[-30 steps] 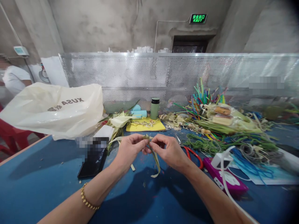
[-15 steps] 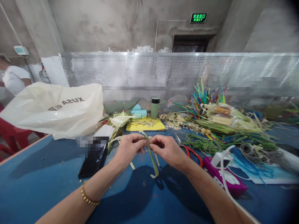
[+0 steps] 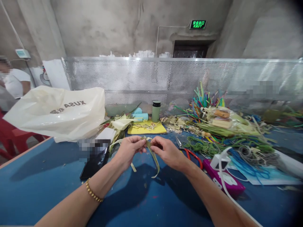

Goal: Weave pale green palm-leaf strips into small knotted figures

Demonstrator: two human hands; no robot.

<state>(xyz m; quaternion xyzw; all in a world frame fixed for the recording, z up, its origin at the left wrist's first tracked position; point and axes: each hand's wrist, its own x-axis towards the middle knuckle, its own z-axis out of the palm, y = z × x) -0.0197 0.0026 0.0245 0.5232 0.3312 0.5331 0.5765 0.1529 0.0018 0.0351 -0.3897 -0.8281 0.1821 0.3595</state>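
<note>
Pale green strips of dried leaf, perhaps corn husk, hang between my two hands above the blue table. My left hand pinches them between thumb and fingertips. From the other side, my right hand has thumb and forefinger closed on the same strips, its other fingers curled under. One long strip dangles below the fingertips and curls at its end. A shorter strip end shows beneath my left hand. Exactly how the strips cross at the fingertips is too small to make out.
Left lie a black phone and a white plastic bag. Ahead are yellow paper with scraps and a green bottle. Right are red-handled scissors, green cords and a purple power strip. A person is far left.
My head view has tilted up slightly. The hands stay together on the strips, with the fingertips shifted a little, and the long strip now hangs at a different angle.
</note>
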